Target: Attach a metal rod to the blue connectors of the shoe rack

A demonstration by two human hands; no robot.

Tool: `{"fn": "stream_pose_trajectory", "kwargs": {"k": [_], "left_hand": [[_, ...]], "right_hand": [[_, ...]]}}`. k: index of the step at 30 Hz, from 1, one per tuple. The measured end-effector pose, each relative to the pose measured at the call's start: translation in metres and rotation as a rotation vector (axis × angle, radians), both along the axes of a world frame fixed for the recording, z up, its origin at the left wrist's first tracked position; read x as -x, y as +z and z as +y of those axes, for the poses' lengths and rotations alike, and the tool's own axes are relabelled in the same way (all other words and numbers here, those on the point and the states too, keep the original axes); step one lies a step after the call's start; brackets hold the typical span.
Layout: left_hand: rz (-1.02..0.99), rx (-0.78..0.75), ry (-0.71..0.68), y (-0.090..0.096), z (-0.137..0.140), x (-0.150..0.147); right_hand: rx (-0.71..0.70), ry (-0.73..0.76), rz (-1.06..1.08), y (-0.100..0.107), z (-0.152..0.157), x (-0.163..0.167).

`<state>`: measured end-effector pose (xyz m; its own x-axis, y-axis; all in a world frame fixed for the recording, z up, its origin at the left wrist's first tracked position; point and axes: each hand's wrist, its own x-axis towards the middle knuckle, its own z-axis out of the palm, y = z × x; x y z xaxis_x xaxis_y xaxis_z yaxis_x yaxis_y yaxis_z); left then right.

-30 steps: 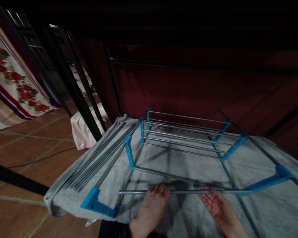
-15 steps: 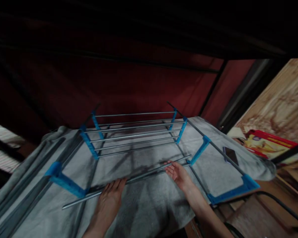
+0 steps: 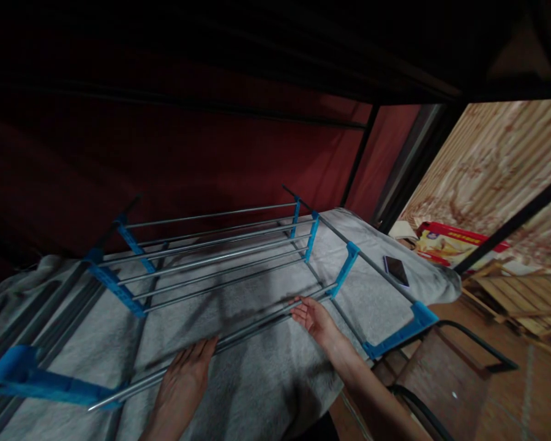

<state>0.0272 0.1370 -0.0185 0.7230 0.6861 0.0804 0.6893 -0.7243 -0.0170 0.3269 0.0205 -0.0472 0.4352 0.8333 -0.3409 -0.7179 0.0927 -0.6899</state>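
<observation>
Both hands open, palms up under a loose metal rod (image 3: 239,335): left hand (image 3: 183,376) near its lower end, right hand (image 3: 313,317) by blue bracket (image 3: 344,269) of drying rack (image 3: 211,257) on grey blanket (image 3: 266,380).

Colours and patterns observed

Grey metal rods of the rack (image 3: 211,260), joined by bright blue plastic brackets (image 3: 119,291). Pale grey fuzzy towel (image 3: 266,373) beneath, plain, without print. Dark maroon fabric backdrop (image 3: 202,153) behind. Black flat phone (image 3: 396,270) on the towel. Red and yellow printed box (image 3: 454,242). Tan wood-grain panel (image 3: 500,165), streaked brown. Black metal frame tubes (image 3: 358,156)
</observation>
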Motion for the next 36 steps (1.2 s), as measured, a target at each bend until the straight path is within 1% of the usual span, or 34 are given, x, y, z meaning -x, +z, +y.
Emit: {"fn": "stream_pose_trajectory", "kwargs": {"k": [4, 9, 14, 18, 22, 28, 32, 36], "left_hand": [[0.014, 0.015, -0.008, 0.007, -0.002, -0.003], [0.029, 0.051, -0.007, 0.016, -0.004, -0.006], [0.030, 0.082, 0.000, 0.013, -0.004, -0.009], [0.002, 0.081, -0.010, 0.009, -0.004, -0.009], [0.038, 0.095, -0.003, 0.007, -0.005, -0.010], [0.044, 0.097, -0.008, 0.008, -0.005, -0.011], [0.009, 0.097, -0.031, 0.007, 0.000, -0.009], [-0.037, 0.065, -0.038, 0.005, 0.001, -0.009]], "right_hand": [[0.035, -0.032, 0.025, 0.002, -0.002, -0.004], [0.031, -0.033, 0.011, -0.001, -0.003, -0.009], [0.033, -0.024, -0.007, -0.004, -0.003, -0.010], [0.052, -0.051, -0.001, -0.006, -0.004, -0.009], [0.064, -0.060, -0.018, -0.008, -0.006, -0.008], [0.045, -0.062, -0.047, -0.005, -0.009, -0.009], [0.026, -0.070, -0.052, -0.004, -0.010, -0.009], [0.020, -0.061, -0.044, -0.005, -0.011, -0.008]]}}
